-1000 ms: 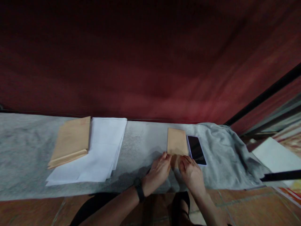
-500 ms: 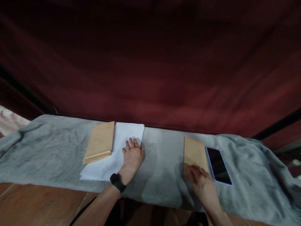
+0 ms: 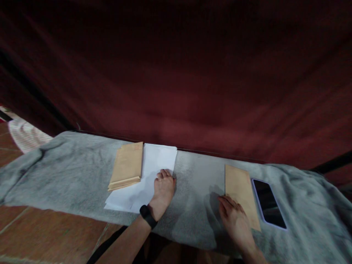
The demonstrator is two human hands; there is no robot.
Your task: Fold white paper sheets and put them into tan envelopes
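Now: envelope (image 3: 241,190) lengthwise away, by R hand (image 3: 236,223).

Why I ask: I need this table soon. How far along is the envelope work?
Seemingly done: one flat brown paper envelope lies apart beside the black phone, the right hand resting on it. In hand: the left hand curls on the white paper sheets. Remaining: the stack of brown envelopes.
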